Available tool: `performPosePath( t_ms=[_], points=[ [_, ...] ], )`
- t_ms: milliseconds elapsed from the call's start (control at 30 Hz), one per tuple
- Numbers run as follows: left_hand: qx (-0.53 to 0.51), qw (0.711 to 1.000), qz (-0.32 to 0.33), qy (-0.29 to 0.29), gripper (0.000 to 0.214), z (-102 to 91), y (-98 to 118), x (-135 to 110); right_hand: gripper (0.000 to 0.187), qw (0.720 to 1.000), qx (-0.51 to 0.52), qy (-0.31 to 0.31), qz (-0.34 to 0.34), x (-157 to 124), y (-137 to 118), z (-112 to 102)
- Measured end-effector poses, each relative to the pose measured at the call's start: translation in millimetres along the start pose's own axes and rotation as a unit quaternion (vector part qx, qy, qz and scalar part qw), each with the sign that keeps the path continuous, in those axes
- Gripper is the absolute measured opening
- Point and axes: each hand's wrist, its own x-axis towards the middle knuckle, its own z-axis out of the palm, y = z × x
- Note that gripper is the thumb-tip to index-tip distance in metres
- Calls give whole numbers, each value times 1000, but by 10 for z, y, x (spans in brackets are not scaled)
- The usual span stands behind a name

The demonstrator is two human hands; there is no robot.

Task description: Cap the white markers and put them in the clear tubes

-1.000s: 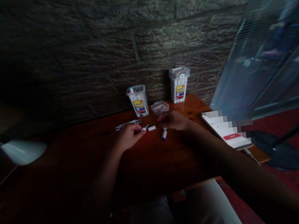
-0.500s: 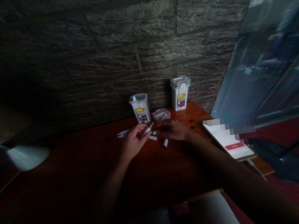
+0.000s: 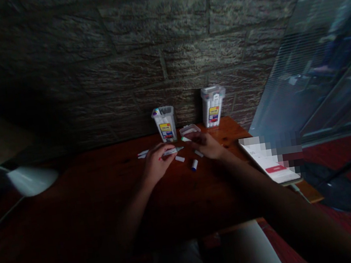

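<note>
In the head view, my left hand [image 3: 157, 162] is closed around a white marker [image 3: 170, 151], its greyish-green tip bare and pointing right. My right hand [image 3: 208, 145] pinches a white cap with a green end [image 3: 185, 138], apart from the marker and a little above its tip. On the table below lie a white cap [image 3: 180, 159], a white cap with a dark blue end [image 3: 194, 165], and another pale cap [image 3: 198, 153] partly beside my right fingers. White markers [image 3: 142, 154] lie to the left of my left hand.
An uncapped clear box of markers [image 3: 166, 126] and a lidded one [image 3: 214, 106] stand by the brick wall. Between them lies a clear lid [image 3: 190, 129]. A phone [image 3: 273, 163] rests at the table's right edge; a white lamp [image 3: 34, 179] is at left.
My right hand has lifted the green-ended cap up and slightly right, uncovering a pale cap on the table. The marker in my left hand has turned to lie flatter.
</note>
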Motion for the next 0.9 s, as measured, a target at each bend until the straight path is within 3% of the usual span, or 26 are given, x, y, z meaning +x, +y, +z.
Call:
performPosePath(
  t_ms=[133, 367, 767, 900],
  points=[
    [6, 1000, -15, -5, 11, -19, -4, -4, 31, 995, 91, -24, 19, 10, 2, -6],
    [44, 999, -16, -1, 14, -10, 6, -6, 31, 988, 152, -16, -6, -12, -61, 9],
    [43, 997, -64, -17, 14, 19, 3, -19, 32, 985, 167, 31, -24, -30, -181, -13],
    [50, 997, -55, -15, 12, 12, 14, -12, 36, 988, 155, 17, -19, -38, -169, 15]
  ],
)
